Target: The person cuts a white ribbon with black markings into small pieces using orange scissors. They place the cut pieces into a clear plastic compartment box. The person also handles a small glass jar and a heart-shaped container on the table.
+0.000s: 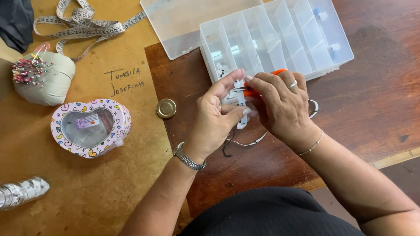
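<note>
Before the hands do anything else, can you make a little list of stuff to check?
1. Left hand holding the white strip: ok.
2. Right hand gripping the orange-handled tool: ok, though its tip is hidden.
3. Clear compartment box open, lid laid back: ok.
4. Tool lined up on the strip: cannot tell, fingers cover it.
5. Pincushion and heart-shaped tin away from the hands: ok.
</note>
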